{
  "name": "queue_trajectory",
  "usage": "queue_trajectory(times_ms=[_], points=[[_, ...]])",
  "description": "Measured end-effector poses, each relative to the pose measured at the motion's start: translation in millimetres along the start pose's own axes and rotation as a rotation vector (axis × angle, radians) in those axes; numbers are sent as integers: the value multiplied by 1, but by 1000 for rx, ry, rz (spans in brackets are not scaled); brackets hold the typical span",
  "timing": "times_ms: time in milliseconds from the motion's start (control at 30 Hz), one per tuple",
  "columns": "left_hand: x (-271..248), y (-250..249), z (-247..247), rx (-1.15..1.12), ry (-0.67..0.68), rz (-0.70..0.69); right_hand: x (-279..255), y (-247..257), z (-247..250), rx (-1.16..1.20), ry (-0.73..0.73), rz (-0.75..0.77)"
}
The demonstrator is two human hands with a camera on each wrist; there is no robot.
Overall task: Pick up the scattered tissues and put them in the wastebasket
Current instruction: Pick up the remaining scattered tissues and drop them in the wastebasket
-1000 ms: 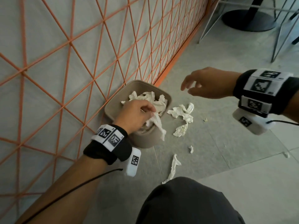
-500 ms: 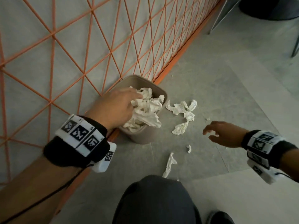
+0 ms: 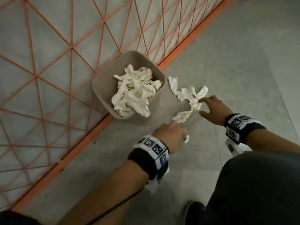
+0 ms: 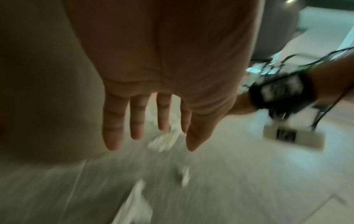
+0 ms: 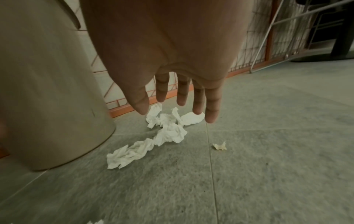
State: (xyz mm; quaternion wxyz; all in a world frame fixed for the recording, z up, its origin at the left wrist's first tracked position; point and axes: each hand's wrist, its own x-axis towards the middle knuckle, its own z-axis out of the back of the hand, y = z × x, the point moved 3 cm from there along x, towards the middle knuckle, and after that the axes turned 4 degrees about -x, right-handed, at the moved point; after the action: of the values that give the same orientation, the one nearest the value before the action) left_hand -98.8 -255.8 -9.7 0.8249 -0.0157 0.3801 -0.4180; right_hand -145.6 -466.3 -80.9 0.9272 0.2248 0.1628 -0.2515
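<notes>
Since the wastebasket stands against the orange grid, already heaped with tissues, both hands reach low: right hand spread, empty, over the floor tissues; left hand open, holding nothing

grey tiled floor, orange lattice partition

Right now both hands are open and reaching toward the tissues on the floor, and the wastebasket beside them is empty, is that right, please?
Not quite: the wastebasket is not empty; the head view shows crumpled tissues piled inside. The rest holds: the left hand and right hand are open, reaching toward the tissues on the floor.
</notes>
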Motion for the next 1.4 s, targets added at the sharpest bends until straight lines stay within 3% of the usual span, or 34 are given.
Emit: queue_trajectory(times_ms=[133, 233, 333, 400, 533, 733, 900, 1000, 1100, 1233, 1400], points=[[4, 50, -117, -174, 18, 343, 28, -2, -8, 2, -18, 26], [-11, 66, -175, -213, -148, 342, 51, 1, -15, -36, -27, 57], [-30, 77, -200, -219, -324, 255, 69, 5, -23, -43, 1, 48], [-34, 85, -209, -309, -357, 235, 80, 4, -32, -87, 54, 50], [-24, 78, -190, -501, -435, 204, 87, 7, -53, -204, 134, 80], [23, 52, -101, -593, -657, 87, 59, 12, -71, -34, -192, 72], [91, 41, -36, -551, -721, 12, 28, 1, -92, 186, -245, 61], [137, 36, -10, -539, -732, 53, 7, -5, -96, 379, -299, -16], [179, 38, 0, -477, -707, 169, -14, -8, -96, 452, -225, -121], [217, 48, -11, -494, -634, 99, -42, 3, -102, 368, -89, -91], [225, 51, -24, -308, -522, 84, -56, 20, -135, 145, 18, -69]])
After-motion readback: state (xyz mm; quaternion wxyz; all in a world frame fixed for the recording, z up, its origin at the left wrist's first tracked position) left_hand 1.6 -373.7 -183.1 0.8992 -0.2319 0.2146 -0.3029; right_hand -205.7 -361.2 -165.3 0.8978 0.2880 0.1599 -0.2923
